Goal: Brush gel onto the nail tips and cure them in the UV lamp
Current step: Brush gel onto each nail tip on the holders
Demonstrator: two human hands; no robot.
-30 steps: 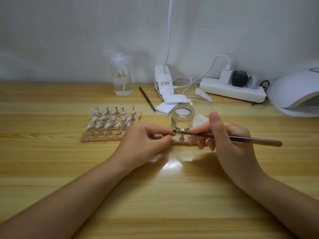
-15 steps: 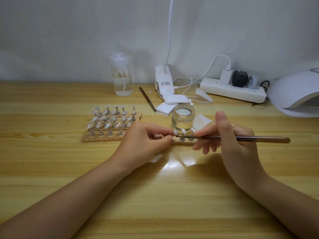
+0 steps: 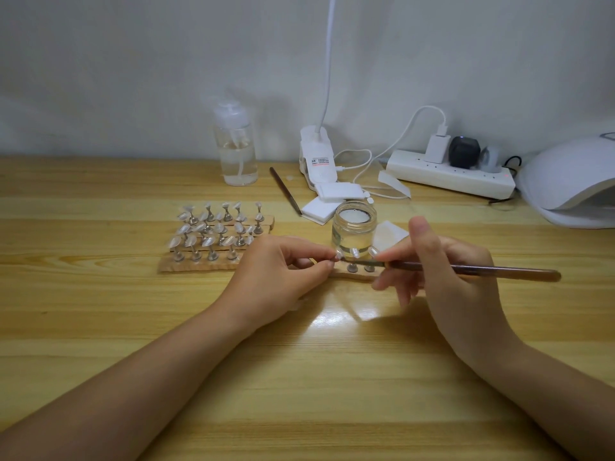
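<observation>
My right hand [image 3: 442,271] grips a brown brush [image 3: 476,270] that lies almost level, its tip touching the leftmost nail tip [image 3: 338,254] on a small wooden strip [image 3: 352,277]. My left hand [image 3: 283,274] pinches that strip's left end and holds it on the table. Two more nail tips [image 3: 354,251] stand on metal pegs to the right on the same strip. An open glass gel jar [image 3: 354,229] stands just behind them. Several wooden strips with nail tips [image 3: 213,237] lie to the left. The white UV lamp [image 3: 572,183] sits at the far right.
A clear pump bottle [image 3: 235,151], a white clip lamp [image 3: 317,161], a second brush [image 3: 285,190], white pads [image 3: 318,210] and a power strip [image 3: 452,176] with plugs and cables stand along the back by the wall. The wooden table [image 3: 299,377] stretches toward me.
The brush has dropped from tilted to almost level, and its tip has slid left onto the leftmost nail tip. My left hand has kept its hold on the strip.
</observation>
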